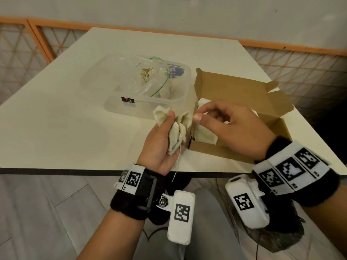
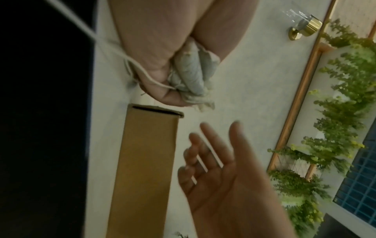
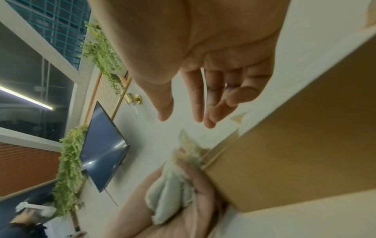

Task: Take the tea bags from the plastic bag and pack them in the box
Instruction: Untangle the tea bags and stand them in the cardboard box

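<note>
My left hand (image 1: 169, 128) grips a bunch of pale tea bags (image 1: 178, 128) just left of the open brown cardboard box (image 1: 234, 91); a white string (image 1: 177, 162) dangles from them. The left wrist view shows the bags (image 2: 191, 75) squeezed in the fist, beside the box wall (image 2: 146, 161). My right hand (image 1: 206, 115) hovers over the box's near left corner, fingers loose and holding nothing, thumb and forefinger pointing toward the bunch. A few tea bags (image 1: 204, 136) lie inside the box. The clear plastic bag (image 1: 146, 76), with more tea bags inside, sits behind.
The plastic bag rests in a clear plastic container (image 1: 120, 107) on the white table (image 1: 56, 128). The box lid (image 1: 231, 87) stands open toward the back. The table's dark front edge (image 1: 75, 171) runs just under my wrists. An orange lattice railing (image 1: 300, 68) lies beyond.
</note>
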`<state>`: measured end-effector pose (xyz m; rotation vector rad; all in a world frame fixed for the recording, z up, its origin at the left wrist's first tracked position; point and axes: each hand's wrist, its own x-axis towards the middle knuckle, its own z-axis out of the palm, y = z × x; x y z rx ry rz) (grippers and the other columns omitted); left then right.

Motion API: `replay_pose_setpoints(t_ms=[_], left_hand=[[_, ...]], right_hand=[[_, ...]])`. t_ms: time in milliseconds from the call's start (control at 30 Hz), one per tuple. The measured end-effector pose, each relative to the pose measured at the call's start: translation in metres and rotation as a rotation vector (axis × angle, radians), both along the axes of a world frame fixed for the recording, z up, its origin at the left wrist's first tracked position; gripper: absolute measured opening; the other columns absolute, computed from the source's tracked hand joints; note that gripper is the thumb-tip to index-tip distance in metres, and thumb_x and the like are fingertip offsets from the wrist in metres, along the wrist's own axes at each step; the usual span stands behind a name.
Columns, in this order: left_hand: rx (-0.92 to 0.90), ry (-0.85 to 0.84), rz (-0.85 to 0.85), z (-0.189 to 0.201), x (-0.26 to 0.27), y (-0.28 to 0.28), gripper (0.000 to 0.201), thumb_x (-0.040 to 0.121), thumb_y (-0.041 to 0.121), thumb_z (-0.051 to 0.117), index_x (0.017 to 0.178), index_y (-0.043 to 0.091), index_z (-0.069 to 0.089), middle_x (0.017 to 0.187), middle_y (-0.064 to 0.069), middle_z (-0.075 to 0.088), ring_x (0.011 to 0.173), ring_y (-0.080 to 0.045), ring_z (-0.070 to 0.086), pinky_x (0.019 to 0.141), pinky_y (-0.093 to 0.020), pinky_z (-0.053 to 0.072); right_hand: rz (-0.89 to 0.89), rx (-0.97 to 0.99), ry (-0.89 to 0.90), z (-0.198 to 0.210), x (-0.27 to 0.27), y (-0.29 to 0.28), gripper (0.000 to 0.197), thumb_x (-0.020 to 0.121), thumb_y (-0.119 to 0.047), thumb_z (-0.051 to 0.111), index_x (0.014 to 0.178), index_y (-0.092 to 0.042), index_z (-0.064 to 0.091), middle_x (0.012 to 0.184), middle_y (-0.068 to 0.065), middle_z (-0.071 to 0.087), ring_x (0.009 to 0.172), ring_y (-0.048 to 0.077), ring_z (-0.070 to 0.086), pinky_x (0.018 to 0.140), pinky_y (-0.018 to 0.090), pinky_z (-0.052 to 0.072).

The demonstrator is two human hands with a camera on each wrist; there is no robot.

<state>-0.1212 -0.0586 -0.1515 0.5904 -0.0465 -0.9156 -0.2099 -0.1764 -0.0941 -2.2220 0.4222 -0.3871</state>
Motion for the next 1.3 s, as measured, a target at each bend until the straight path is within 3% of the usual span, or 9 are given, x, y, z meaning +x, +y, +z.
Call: replay_pose_setpoints(t_ms=[100, 167, 267, 400, 533, 700, 867, 967, 1300], left_hand=[[0.011, -0.034, -0.016, 0.0, -0.001, 0.001, 0.037, 0.099, 0.028, 0.04, 0.115, -0.001, 0.055, 0.101, -0.021, 0.069, 0.09, -0.022, 0.07, 0.071, -0.028, 0.057], [0.022, -0.062, -0.021, -0.001, 0.0, 0.001, 0.035, 0.099, 0.029, 0.041, 0.109, 0.0, 0.057, 0.094, -0.017, 0.067, 0.08, -0.019, 0.069, 0.068, -0.024, 0.057], [0.047, -0.079, -0.002, 0.002, -0.001, 0.002, 0.031, 0.099, 0.026, 0.041, 0.09, 0.004, 0.06, 0.071, -0.011, 0.065, 0.055, -0.011, 0.064, 0.05, -0.016, 0.052], [0.022, -0.177, -0.018, 0.008, -0.005, 0.002, 0.017, 0.091, 0.016, 0.049, 0.1, 0.007, 0.06, 0.069, -0.003, 0.067, 0.052, -0.007, 0.063, 0.043, -0.014, 0.047], [0.01, -0.188, 0.021, 0.007, -0.007, 0.001, 0.021, 0.093, 0.003, 0.047, 0.111, 0.003, 0.057, 0.074, -0.004, 0.07, 0.058, -0.009, 0.067, 0.045, -0.016, 0.048], [-0.026, -0.131, 0.01, 0.007, -0.007, 0.001, 0.013, 0.093, 0.005, 0.046, 0.098, 0.005, 0.057, 0.072, -0.004, 0.068, 0.057, -0.009, 0.065, 0.043, -0.015, 0.047], [-0.02, 0.001, -0.015, -0.003, 0.004, 0.003, 0.01, 0.077, 0.016, 0.06, 0.086, 0.011, 0.058, 0.083, -0.002, 0.062, 0.072, -0.007, 0.065, 0.043, -0.013, 0.048], [-0.024, 0.007, -0.038, -0.004, 0.005, 0.002, 0.011, 0.078, 0.017, 0.06, 0.086, 0.011, 0.058, 0.08, 0.0, 0.063, 0.072, -0.005, 0.064, 0.042, -0.012, 0.045], [-0.037, 0.035, -0.058, -0.006, 0.008, 0.004, 0.015, 0.078, 0.017, 0.06, 0.09, 0.01, 0.056, 0.078, 0.0, 0.063, 0.073, -0.005, 0.063, 0.042, -0.012, 0.046]], right_hand=[[0.071, -0.008, 0.04, -0.007, 0.019, 0.011, 0.031, 0.077, -0.038, 0.07, 0.105, -0.027, 0.062, 0.077, -0.007, 0.057, 0.062, 0.003, 0.052, 0.064, 0.018, 0.046], [0.051, 0.019, 0.007, -0.01, 0.027, 0.011, 0.016, 0.08, -0.024, 0.07, 0.096, -0.021, 0.067, 0.078, -0.001, 0.061, 0.065, 0.007, 0.054, 0.067, 0.023, 0.048], [-0.06, 0.299, -0.064, -0.01, 0.031, 0.002, 0.004, 0.084, -0.014, 0.065, 0.086, -0.014, 0.069, 0.074, 0.002, 0.063, 0.06, 0.006, 0.054, 0.062, 0.02, 0.049], [-0.139, 0.568, -0.125, -0.009, 0.028, -0.009, 0.011, 0.085, -0.022, 0.064, 0.088, -0.012, 0.067, 0.076, 0.005, 0.063, 0.055, 0.005, 0.057, 0.053, 0.016, 0.048], [-0.066, 0.552, -0.003, -0.01, 0.022, -0.013, 0.044, 0.06, -0.041, 0.074, 0.098, -0.02, 0.065, 0.086, 0.001, 0.066, 0.068, 0.007, 0.059, 0.058, 0.02, 0.048], [-0.049, 0.472, 0.086, 0.003, 0.022, -0.024, 0.004, 0.08, -0.012, 0.067, 0.081, -0.016, 0.065, 0.075, -0.001, 0.066, 0.056, 0.005, 0.059, 0.05, 0.014, 0.05], [0.032, 0.349, 0.374, 0.023, 0.015, -0.059, 0.018, 0.078, -0.011, 0.067, 0.095, -0.009, 0.065, 0.088, 0.01, 0.066, 0.074, 0.021, 0.061, 0.059, 0.018, 0.055], [0.135, 0.36, 0.541, 0.022, 0.014, -0.059, 0.013, 0.081, -0.007, 0.063, 0.094, -0.01, 0.064, 0.081, 0.005, 0.069, 0.067, 0.011, 0.065, 0.055, 0.015, 0.054], [0.129, 0.22, 0.653, 0.01, 0.04, -0.058, 0.012, 0.083, -0.006, 0.063, 0.088, -0.017, 0.06, 0.083, 0.003, 0.063, 0.07, 0.012, 0.061, 0.061, 0.019, 0.055]])
